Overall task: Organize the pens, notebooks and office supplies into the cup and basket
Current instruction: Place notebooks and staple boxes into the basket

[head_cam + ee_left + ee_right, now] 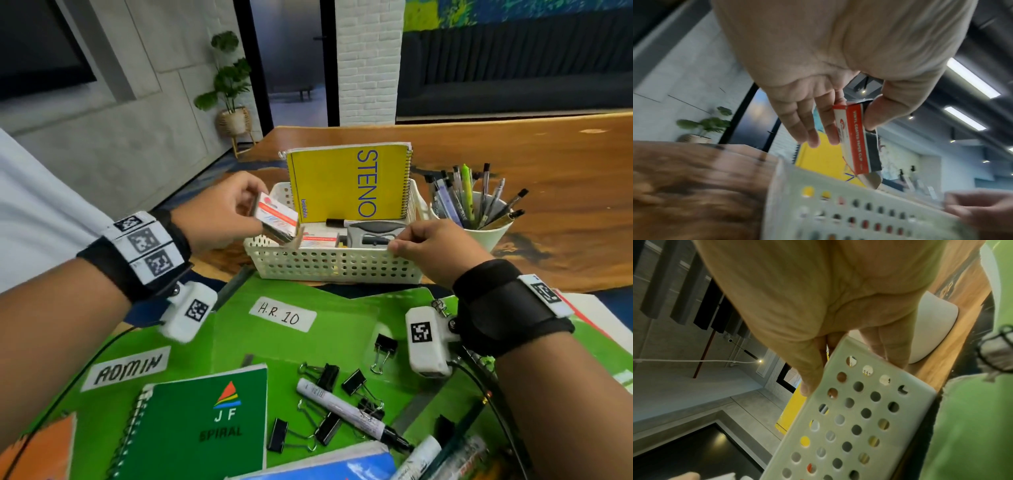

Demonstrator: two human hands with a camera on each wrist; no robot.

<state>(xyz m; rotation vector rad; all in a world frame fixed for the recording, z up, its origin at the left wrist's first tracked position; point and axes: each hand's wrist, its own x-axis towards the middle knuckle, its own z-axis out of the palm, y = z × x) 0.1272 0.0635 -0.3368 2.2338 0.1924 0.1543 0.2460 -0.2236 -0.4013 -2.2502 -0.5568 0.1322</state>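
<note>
Spanning wooden table [513, 161], potted plant [230, 85] behind

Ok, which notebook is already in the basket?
The yellow STENO notebook: it stands upright against the back wall of the white basket. The green JF spiral notebook lies flat on the green folders, outside the basket.

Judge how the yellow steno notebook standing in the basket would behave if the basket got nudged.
The yellow steno notebook stands nearly upright, rising well above the basket rim, so it would probably tip or slide flat. Its cover looks stiff enough not to flop. The right hand pinching the near rim likely steadies things while the left hand brings in the paper clip box.
</note>
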